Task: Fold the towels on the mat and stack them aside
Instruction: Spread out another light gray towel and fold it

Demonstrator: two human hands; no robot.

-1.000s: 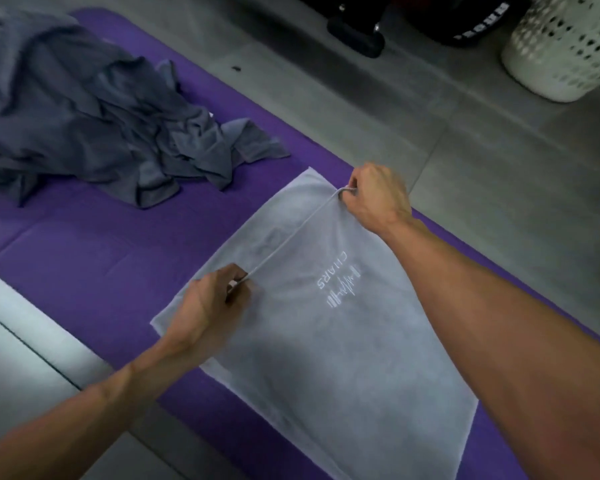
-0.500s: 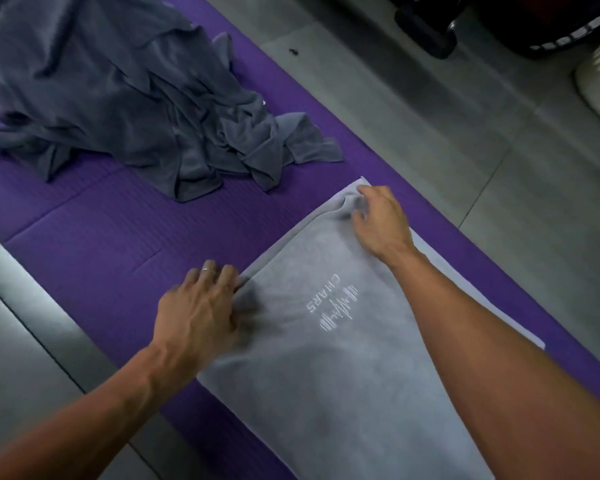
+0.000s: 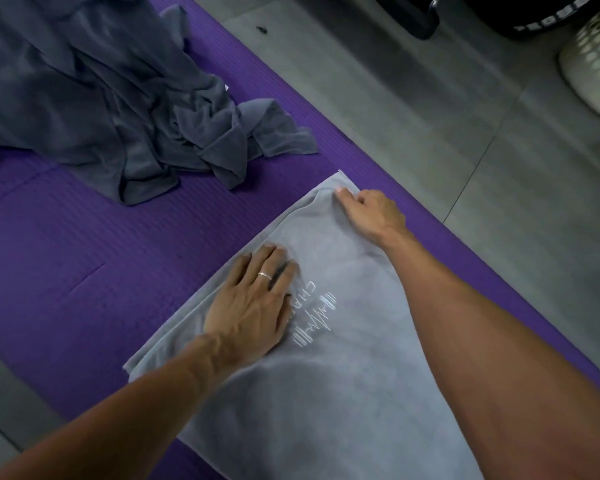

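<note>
A light grey towel (image 3: 343,393) with a white logo lies folded over on the purple mat (image 3: 84,271). My left hand (image 3: 253,306) lies flat on it near its left edge, fingers straight and pressing down, a ring on one finger. My right hand (image 3: 368,213) is at the towel's far corner, fingers bent against the cloth; whether it pinches the corner I cannot tell. A crumpled heap of dark grey towels (image 3: 101,98) sits on the mat at the upper left, apart from both hands.
Grey floor tiles (image 3: 430,116) border the mat on the right and lower left. A white perforated basket (image 3: 593,64) stands at the upper right edge. Dark objects (image 3: 465,12) sit along the top.
The lifted towel edge has been laid down onto the towel. My left hand let go of it and now presses flat further onto the cloth. My right hand stays at the far corner.
</note>
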